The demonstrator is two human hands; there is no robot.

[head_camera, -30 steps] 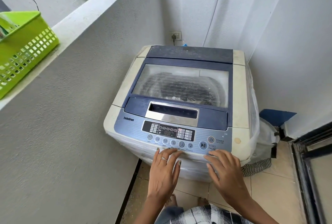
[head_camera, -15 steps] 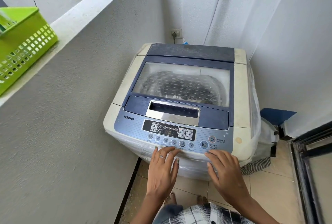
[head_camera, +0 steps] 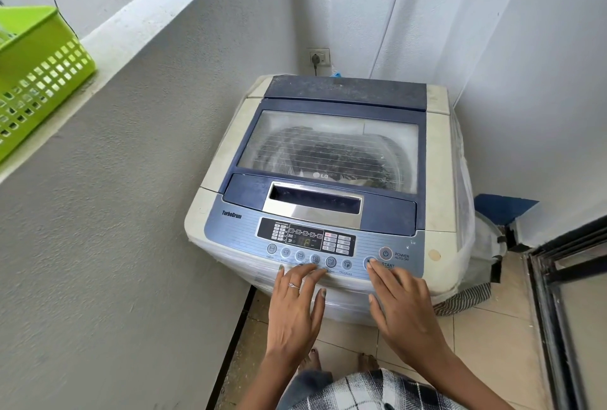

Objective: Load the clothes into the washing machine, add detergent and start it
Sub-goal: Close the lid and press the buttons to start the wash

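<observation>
Fingertip contact at the start button (head_camera: 370,261): your right hand (head_camera: 402,307) lay flat with fingers straight and close together, the index tip resting on that round button at the right of the control panel (head_camera: 305,240). Your left hand (head_camera: 295,306) was likewise flat, fingers slightly spread along the panel's front edge, their tips just below the row of program buttons; it gripped nothing. The display showed lit characters, so the washer (head_camera: 437,160) appeared to be powered. Its lid (head_camera: 328,147) was closed, and dark clothes (head_camera: 338,153) lay in the drum beneath the clear window. Loading therefore looked finished. Whether detergent had gone in could not be told from this view. Starting the cycle seemed to be the step in hand, and the last one left. A green basket (head_camera: 39,71) stood on the ledge to your left, well apart from the washer.
</observation>
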